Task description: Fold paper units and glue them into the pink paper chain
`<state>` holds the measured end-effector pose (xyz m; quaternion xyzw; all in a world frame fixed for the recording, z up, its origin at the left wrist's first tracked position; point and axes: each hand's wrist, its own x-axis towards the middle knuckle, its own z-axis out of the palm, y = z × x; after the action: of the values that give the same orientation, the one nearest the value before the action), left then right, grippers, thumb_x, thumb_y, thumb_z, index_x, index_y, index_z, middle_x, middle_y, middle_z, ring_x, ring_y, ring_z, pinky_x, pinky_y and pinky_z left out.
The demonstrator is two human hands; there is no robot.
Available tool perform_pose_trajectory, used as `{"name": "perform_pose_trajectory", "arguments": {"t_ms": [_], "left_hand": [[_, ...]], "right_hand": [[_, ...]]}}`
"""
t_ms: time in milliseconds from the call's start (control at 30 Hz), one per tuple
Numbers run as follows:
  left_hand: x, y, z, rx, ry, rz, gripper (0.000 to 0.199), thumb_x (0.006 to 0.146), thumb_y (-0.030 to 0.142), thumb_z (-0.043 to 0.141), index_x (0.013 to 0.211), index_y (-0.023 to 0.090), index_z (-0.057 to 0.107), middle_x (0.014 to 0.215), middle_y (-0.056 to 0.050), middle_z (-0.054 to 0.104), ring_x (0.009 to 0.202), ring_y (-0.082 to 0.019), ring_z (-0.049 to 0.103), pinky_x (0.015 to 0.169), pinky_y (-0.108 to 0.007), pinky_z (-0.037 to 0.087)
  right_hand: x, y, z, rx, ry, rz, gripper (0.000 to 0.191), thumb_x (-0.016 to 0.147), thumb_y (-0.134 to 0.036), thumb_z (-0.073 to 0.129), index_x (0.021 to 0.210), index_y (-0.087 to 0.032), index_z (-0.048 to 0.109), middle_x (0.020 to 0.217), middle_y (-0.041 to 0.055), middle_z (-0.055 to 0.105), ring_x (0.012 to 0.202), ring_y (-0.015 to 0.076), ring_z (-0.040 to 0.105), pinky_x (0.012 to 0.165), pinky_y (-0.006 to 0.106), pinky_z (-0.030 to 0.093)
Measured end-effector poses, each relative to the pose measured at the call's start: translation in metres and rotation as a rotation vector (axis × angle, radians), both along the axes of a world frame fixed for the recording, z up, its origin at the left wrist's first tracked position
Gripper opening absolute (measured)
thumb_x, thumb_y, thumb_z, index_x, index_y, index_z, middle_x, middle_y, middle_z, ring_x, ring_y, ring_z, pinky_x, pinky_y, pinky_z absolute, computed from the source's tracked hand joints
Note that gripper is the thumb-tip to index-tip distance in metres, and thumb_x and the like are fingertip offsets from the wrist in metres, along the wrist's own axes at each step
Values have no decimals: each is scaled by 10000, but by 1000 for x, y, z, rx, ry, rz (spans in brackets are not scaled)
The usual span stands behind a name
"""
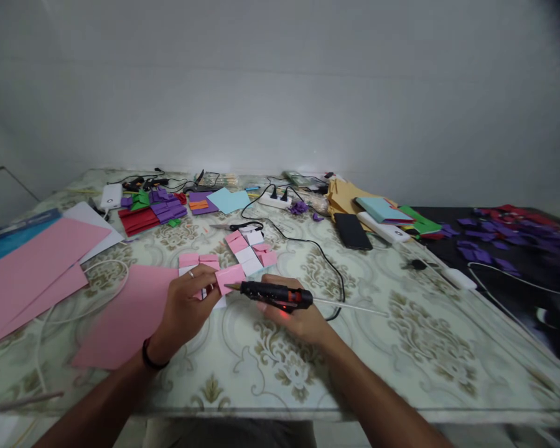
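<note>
My left hand [189, 305] pinches a small folded pink paper piece [230, 277] between thumb and fingers. A black glue gun [275, 294] is gripped in my right hand [294, 317]; its nozzle points left at the pink piece, and a red light glows on its underside. A glue stick [350, 306] sticks out of its back end. Just behind my hands lie joined pink and white paper squares [246, 254]. More pink and white pieces [198, 258] are partly hidden by my left hand.
Large pink sheets [42, 267] cover the left side, with another pink sheet [126, 311] beside my left forearm. Behind are scissors [242, 226], a power strip [275, 200] and folded coloured papers [154, 211]. A black phone [352, 231] lies right. The gun's cord loops right of my hands.
</note>
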<state>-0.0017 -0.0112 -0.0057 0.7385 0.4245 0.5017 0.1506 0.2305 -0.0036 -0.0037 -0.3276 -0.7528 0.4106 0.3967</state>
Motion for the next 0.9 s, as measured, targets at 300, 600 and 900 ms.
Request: {"name": "perform_pose_trajectory", "arguments": {"t_ms": [300, 600, 900], "left_hand": [[-1, 0, -1, -5, 8, 6, 184, 865, 56, 630, 763, 175, 726, 805, -17, 718, 702, -124, 653, 629, -206, 478], [-2, 1, -2, -10, 11, 24, 186, 869, 72, 636, 741, 177, 720, 796, -20, 715, 728, -130, 660, 654, -212, 476], [-3, 1, 0, -14, -6, 42, 159, 871, 116, 672, 738, 181, 729, 792, -15, 717, 699, -125, 642, 624, -205, 467]], "right_hand": [[-1, -2, -1, -50, -19, 16, 343, 909, -354, 635, 673, -233, 418, 630, -44, 410, 577, 131, 385, 555, 279, 302], [-1, -1, -5, -66, -16, 10, 329, 884, -328, 647, 661, -225, 429, 608, -46, 429, 556, 116, 374, 527, 266, 295], [2, 1, -4, -46, -44, -34, 270, 880, -320, 629, 673, -210, 495, 614, -39, 458, 568, 120, 395, 539, 265, 311]]}}
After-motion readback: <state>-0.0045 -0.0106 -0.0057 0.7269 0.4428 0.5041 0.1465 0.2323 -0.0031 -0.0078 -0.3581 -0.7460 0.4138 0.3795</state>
